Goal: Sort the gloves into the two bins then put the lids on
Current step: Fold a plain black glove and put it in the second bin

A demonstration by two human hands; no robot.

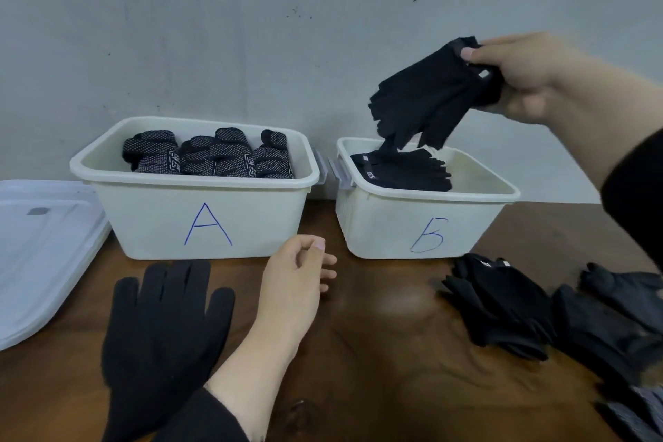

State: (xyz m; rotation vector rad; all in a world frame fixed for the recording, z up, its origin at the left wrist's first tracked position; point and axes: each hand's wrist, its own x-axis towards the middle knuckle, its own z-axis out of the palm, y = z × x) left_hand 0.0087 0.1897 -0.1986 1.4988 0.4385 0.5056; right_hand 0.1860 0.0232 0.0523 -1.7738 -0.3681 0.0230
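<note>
Head view, item: my right hand (527,79) pinched a fingerless glove (430,100) over bin Б (427,222), left hand (294,283) slack and empty; I judged a loose pinch could drop it outside the rim.

Plain workroom: bare grey wall (251,11), wooden table (376,352).

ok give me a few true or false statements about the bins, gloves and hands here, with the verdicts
1. The right hand holds a fingerless black glove above bin B. True.
2. Bin A holds dotted gloves. True.
3. The left hand grips the plain black glove on the table. False: it holds nothing; the glove lies beside it.
4. Both bins have lids on. False: both are open; the white lids lie left of bin A.
5. Unsorted gloves lie in front of bin B. True.
</note>
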